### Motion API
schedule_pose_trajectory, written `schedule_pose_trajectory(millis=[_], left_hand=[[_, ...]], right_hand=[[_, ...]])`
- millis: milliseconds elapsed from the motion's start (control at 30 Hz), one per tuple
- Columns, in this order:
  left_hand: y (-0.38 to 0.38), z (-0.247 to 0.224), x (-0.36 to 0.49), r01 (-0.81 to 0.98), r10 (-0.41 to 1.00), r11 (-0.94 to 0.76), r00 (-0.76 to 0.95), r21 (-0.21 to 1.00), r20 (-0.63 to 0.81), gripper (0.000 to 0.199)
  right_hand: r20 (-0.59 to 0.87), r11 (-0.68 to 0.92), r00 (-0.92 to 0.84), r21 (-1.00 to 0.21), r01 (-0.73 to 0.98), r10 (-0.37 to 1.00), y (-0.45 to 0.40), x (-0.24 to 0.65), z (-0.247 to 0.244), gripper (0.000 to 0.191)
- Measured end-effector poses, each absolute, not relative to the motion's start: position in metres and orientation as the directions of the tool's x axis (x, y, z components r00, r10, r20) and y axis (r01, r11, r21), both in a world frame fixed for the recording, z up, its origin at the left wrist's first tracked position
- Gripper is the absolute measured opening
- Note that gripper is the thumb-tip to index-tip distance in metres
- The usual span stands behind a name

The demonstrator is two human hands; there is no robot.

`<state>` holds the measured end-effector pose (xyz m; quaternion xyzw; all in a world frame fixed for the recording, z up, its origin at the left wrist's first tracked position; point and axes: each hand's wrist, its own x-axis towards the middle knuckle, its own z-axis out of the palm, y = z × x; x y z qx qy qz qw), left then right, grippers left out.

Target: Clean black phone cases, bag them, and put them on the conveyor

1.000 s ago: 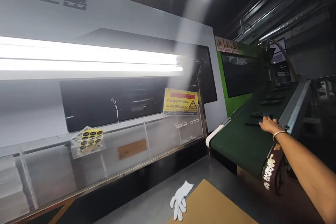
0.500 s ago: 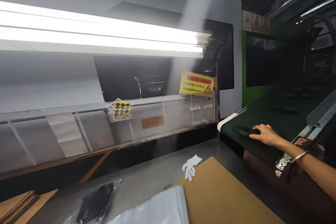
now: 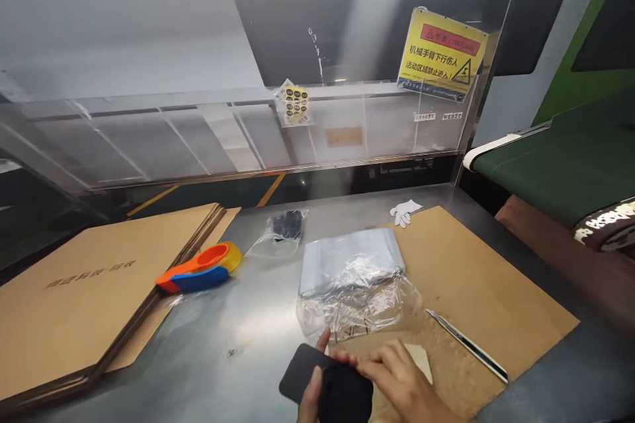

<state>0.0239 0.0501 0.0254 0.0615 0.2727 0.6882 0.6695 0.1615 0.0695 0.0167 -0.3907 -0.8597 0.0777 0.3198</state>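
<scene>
Near the bottom middle, my left hand grips a flat dark rectangular piece, thumb on top and a fingertip behind it. A round-edged black item lies against the piece. My right hand is beside them, its fingers bent together at the black item's upper right edge; whether it pinches anything is hidden. Just beyond the hands lies a stack of clear plastic bags on brown cardboard.
A utility knife and a white glove lie on the cardboard. An orange and blue tape dispenser sits by stacked cardboard at left. A bagged dark item is behind. A green conveyor belt stands at right.
The view has turned left and down. My right hand has come from the conveyor belt to the bench, and the dark piece is now in my left hand, which has come into view.
</scene>
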Motion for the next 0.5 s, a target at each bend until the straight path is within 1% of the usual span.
schedule_pose_trajectory(millis=[33,100,133,200,267,367,433,500], left_hand=[[0.044,0.024,0.018,-0.859,0.952,0.04,-0.123,0.51,-0.282,0.032],[0.031,0.017,0.008,-0.758,0.96,0.003,-0.18,0.652,-0.214,0.037],[0.025,0.012,0.005,-0.692,0.968,-0.018,-0.193,0.722,-0.161,0.04],[0.013,0.002,0.002,-0.563,0.982,-0.045,-0.176,0.825,-0.066,0.045],[0.004,-0.007,0.002,-0.462,0.991,-0.057,-0.133,0.885,-0.006,0.047],[-0.004,-0.017,-0.001,-0.314,0.993,-0.108,-0.07,0.943,0.091,0.045],[-0.008,-0.02,-0.004,-0.184,0.985,-0.173,-0.038,0.968,0.168,0.044],[-0.01,-0.021,-0.009,-0.034,0.971,-0.239,0.001,0.97,0.239,0.043]], right_hand=[[0.461,0.626,-0.445,-0.393,0.673,0.768,0.067,0.164,0.002,0.03],[0.401,0.431,-0.286,-0.338,0.836,0.87,0.067,0.176,-0.017,0.029],[0.381,0.361,-0.23,-0.322,0.875,0.896,0.068,0.183,-0.024,0.027],[0.346,0.284,-0.172,-0.306,0.909,0.922,0.072,0.194,-0.034,0.026],[0.318,0.274,-0.171,-0.315,0.909,0.933,0.075,0.201,-0.042,0.025],[0.293,0.295,-0.198,-0.342,0.892,0.936,0.071,0.202,-0.043,0.024],[0.287,0.331,-0.232,-0.374,0.866,0.93,0.061,0.199,-0.029,0.026],[0.303,0.402,-0.288,-0.443,0.801,0.908,0.046,0.191,-0.006,0.03]])
